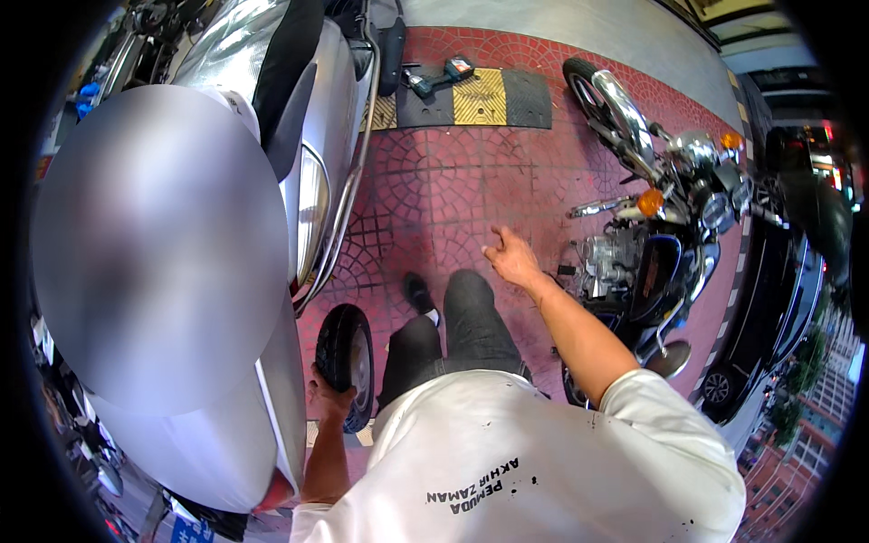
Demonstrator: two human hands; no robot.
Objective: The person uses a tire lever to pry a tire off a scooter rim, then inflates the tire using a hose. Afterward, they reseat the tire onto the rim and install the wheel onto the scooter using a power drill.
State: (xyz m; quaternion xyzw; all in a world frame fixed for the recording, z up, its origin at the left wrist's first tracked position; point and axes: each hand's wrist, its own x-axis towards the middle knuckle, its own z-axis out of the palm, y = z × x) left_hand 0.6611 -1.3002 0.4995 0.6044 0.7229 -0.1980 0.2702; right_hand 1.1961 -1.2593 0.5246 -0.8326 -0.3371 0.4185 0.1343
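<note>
My left hand (330, 395) grips a small black-tyred wheel (337, 342) by its tread, low at my left side. The wheel stands on edge close to my left thigh, its rim turned toward me. Out in front of my right side, my right hand (513, 258) hangs in the air over the red paving. Its fingers are apart, partly bent, and it holds nothing. A cordless power tool (441, 76) with a teal and black body lies ahead on a yellow-and-black ramp (480, 98).
A silver scooter (312, 195) fills the left side, with a metal guard rail along its edge; part of it is blurred. On the right stands a dark motorcycle (658, 271) with chrome parts. Beyond it is a black car (759, 299). Red patterned paving (434, 181) runs between them.
</note>
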